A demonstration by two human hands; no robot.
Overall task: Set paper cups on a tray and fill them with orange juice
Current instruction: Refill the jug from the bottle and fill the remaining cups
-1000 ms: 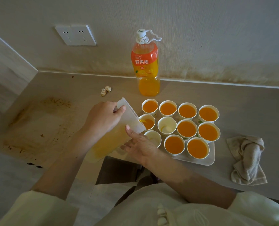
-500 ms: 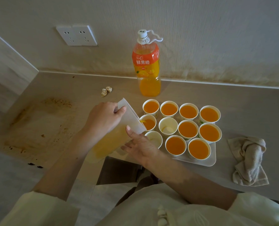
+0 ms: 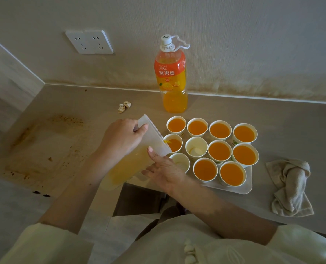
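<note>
— How many white paper cups (image 3: 219, 130) stand on the white rectangular plastic tray (image 3: 242, 189)?
— Eleven. Nine hold orange juice (image 3: 244, 155), two look pale inside.
— Anything else?
— One tall orange-labelled plastic juice bottle (image 3: 170, 77), one clear plastic pitcher (image 3: 128, 164), one crumpled beige cloth (image 3: 289, 187).

This is looking like a lived-in home kitchen corner. A beige desk (image 3: 272, 121) is running into a textured wall (image 3: 253, 44), which is carrying a white double socket (image 3: 89, 42) and showing a brownish tide mark just above the desk. Brown stains (image 3: 44, 149) are spreading over the desk's left part. A shop-bought orange juice bottle (image 3: 171, 77), a crumpled cloth (image 3: 289, 187) and a white tray (image 3: 248, 189) of paper cups (image 3: 244, 133) are sitting on it.
</note>
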